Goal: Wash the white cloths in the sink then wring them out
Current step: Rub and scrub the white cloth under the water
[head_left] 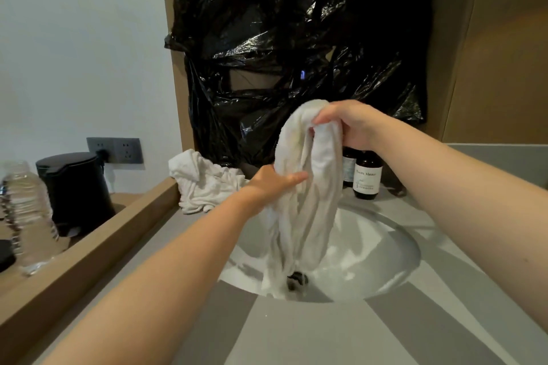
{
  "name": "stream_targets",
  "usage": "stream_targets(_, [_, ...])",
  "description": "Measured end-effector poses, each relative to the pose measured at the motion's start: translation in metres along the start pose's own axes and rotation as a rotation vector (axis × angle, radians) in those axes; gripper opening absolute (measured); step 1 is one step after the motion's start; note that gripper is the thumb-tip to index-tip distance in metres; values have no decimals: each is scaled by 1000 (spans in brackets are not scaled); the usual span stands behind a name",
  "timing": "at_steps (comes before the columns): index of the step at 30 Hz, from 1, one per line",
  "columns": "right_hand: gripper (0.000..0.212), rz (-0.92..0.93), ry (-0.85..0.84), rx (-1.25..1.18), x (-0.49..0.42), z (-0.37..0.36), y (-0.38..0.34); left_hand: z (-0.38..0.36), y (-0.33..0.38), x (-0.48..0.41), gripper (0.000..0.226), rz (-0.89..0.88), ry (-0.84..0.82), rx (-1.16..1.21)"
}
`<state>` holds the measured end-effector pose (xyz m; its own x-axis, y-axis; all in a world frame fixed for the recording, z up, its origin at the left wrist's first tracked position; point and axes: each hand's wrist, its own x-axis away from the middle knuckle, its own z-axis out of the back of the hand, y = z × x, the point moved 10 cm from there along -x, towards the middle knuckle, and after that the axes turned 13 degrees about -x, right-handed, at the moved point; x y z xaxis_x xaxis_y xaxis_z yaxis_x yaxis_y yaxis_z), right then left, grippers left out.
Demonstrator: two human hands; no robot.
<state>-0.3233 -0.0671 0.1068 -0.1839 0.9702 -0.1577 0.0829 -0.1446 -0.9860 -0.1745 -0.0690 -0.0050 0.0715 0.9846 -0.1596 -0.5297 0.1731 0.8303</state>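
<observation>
A white cloth (308, 204) hangs folded over the white oval sink (385, 249), its lower end reaching down to the drain (297, 280). My right hand (350, 124) grips the cloth's top fold, held high above the basin. My left hand (272, 182) clasps the hanging cloth lower down on its left side, thumb lying across the front. A second white cloth (204, 182) lies crumpled on the grey counter at the sink's back left.
Two dark brown bottles (367, 175) stand behind the sink on the grey counter (296, 335). Black plastic sheeting (296, 38) covers the wall behind. Beyond a wooden ledge (89, 249) at left stand a black kettle (75, 190) and a clear water bottle (26, 216).
</observation>
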Motion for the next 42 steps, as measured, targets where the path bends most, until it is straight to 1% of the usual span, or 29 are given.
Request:
stream_targets(2, [28,-90,-144,5,12,9,21,-3,-2,4,36,13,-93,-108])
stream_targets(3, [27,-154,-218,24,19,13,36,0,-3,5,28,10,-104,-130])
stream_targets(4, [30,-227,-265,70,26,20,52,3,-2,5,24,3,-110,-125])
stream_targets(5, [34,-306,-302,127,32,27,71,6,1,6,25,-4,-116,-123])
stream_targets(7, [40,-445,-411,245,45,32,104,9,10,4,34,-46,-127,-214])
stream_targets(8, [46,-485,-479,270,50,30,116,7,18,6,34,-84,-146,-267])
stream_targets(9, [55,-498,-535,275,51,25,125,1,26,8,30,-128,-174,-297])
stream_targets(11, [70,-462,-578,266,52,14,126,-12,42,10,26,-207,-230,-279])
stream_targets(13, [75,-402,-580,238,51,2,121,-18,53,13,22,-245,-263,-250])
stream_targets(14, [73,-370,-571,219,50,-5,119,-19,56,13,22,-256,-275,-243])
stream_targets(16, [60,-342,-527,201,46,-14,120,-15,59,10,34,-263,-255,-278])
stream_targets(18, [43,-284,-364,286,37,-12,114,-10,60,6,44,-270,-206,-322])
stream_targets(19, [37,-233,-248,332,29,-7,106,-7,59,4,42,-276,-170,-326])
stream_targets(20, [35,-177,-130,348,24,0,95,-2,57,2,37,-275,-126,-313])
stream_targets(22, [46,-79,3,274,17,6,75,10,47,0,29,-237,-4,-206])
stream_targets(23, [48,-43,33,198,16,5,67,14,37,-1,34,-193,39,-111])
stream_targets(25, [43,23,70,-13,14,1,54,7,13,-1,63,-119,47,15])
stream_targets(28, [40,66,138,-252,13,-8,34,-22,-9,7,125,-99,-5,-27])
stream_targets(29, [40,77,148,-292,11,-12,27,-29,-10,10,138,-116,-5,-31])
stream_targets(30, [39,85,147,-321,11,-19,19,-32,-8,14,143,-129,14,-23])
stream_targets(31, [37,96,146,-338,10,-26,12,-35,-6,16,143,-135,43,6])
stream_targets(32, [34,104,145,-355,9,-33,7,-37,-6,16,141,-129,69,56])
stream_targets(34, [34,107,136,-377,8,-45,3,-38,-4,14,129,-111,118,149])
stream_targets(36, [37,80,118,-424,6,-50,7,-30,-7,12,117,-83,176,107])
stream_targets(37, [39,57,119,-454,5,-46,12,-26,-8,10,106,-76,179,69])
stream_targets(39, [34,13,122,-503,9,-28,24,-21,-13,5,65,-35,141,-93])
stream_targets(40, [27,-7,121,-513,12,-15,33,-19,-17,3,43,-10,114,-241])
stream_targets(41, [23,-34,108,-498,15,-1,44,-17,-20,1,27,5,80,-394])
stream_targets(42, [24,-77,75,-471,19,10,58,-16,-24,-2,18,1,50,-509])
